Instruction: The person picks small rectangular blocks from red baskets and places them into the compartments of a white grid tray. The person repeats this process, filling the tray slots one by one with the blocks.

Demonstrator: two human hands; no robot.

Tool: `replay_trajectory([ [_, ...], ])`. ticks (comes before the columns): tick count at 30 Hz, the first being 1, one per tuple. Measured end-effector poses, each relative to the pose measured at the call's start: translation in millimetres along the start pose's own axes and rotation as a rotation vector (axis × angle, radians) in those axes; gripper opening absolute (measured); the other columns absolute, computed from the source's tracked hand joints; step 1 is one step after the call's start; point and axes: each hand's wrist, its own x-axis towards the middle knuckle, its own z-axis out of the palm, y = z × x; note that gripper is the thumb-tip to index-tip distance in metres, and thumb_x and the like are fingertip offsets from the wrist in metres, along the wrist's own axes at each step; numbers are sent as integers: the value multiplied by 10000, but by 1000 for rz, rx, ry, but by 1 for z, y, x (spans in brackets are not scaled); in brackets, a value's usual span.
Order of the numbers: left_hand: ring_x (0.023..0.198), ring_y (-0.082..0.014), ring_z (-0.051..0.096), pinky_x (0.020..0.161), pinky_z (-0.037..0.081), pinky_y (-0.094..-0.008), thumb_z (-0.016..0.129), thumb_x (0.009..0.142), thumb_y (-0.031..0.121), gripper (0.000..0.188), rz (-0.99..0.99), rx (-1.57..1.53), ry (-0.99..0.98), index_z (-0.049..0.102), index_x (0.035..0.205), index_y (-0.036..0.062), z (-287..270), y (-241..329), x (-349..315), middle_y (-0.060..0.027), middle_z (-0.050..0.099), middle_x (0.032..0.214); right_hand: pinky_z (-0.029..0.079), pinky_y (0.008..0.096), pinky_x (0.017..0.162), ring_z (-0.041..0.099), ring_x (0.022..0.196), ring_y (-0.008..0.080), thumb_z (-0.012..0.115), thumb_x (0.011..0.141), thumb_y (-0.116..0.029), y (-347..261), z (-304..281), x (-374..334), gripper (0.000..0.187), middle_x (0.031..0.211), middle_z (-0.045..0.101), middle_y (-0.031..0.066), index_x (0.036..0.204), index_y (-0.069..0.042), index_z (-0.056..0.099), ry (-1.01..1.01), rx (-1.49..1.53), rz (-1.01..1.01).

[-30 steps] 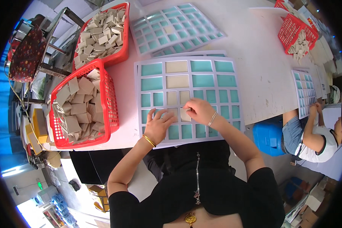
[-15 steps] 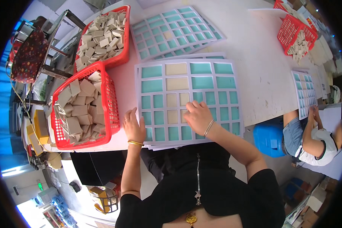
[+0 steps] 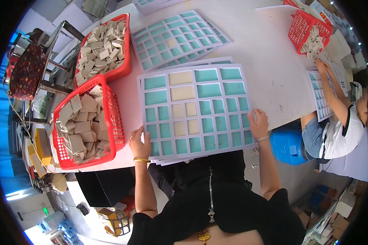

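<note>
a pale table (image 3: pixel 270 77) carries nearly everything; at its right side a co-worker (image 3: pixel 335 136) sits by a blue stool (image 3: pixel 288 147). the white grid panel (image 3: pixel 198 110) lies at the near edge, atop other panels whose rims show behind it. a near red basket (image 3: pixel 117 122) crowds its left, touching a far red basket (image 3: pixel 127 49); more stacked panels (image 3: pixel 157 32) sit beyond. bare tabletop runs open to the right, while only a narrow strip parts the near basket from the panel.

the left hand (image 3: pixel 140 145) is at the panel's lower left edge and the right hand (image 3: pixel 259 123) at its right edge, each with thumb apart from fingers; how firmly they touch i cannot tell. flat, matte beige pieces (image 3: pixel 182 93), two wide and four small, fill rectangular cells among smooth teal ones. loose, square-cornered tiles (image 3: pixel 84 126) heap up unevenly in the near basket.
</note>
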Motion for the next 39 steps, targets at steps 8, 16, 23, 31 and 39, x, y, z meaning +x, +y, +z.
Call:
replay_trajectory([
  [8,866,-217,627,758,492,-338,624,836,133,321,-131,-298,3,620,1136,19,-15,16,0,-128,646,1021,423,374,865,543,1010,264,604,870,-200,-12,4,-10,365,1086,583,135,1174,-7,544,123,369,-7],
  [16,894,-179,615,702,457,-296,625,827,103,358,-57,-402,55,591,1178,40,-19,63,1,-70,642,1064,421,314,902,543,1052,183,556,931,-214,13,-29,4,364,1174,581,87,1212,15,540,121,687,288],
  [23,848,-275,589,753,482,-365,683,782,132,536,283,-578,-269,489,1262,-7,73,161,2,-170,597,1066,380,334,1011,520,1192,243,428,983,-341,207,-99,80,463,1277,562,145,1249,17,549,131,195,342],
  [31,1136,-331,504,776,475,-358,693,794,167,715,491,-715,-584,337,1407,71,119,246,-3,-212,371,1419,299,394,1081,385,1309,333,493,926,-472,295,-203,161,686,1395,415,226,1362,48,389,510,-243,222],
  [39,1120,-330,532,863,470,-361,670,778,62,527,439,-594,-354,481,1269,69,46,189,-7,-180,474,1315,345,396,1035,457,1219,297,552,926,-387,186,-93,135,603,1357,450,181,1373,-13,398,222,99,88],
])
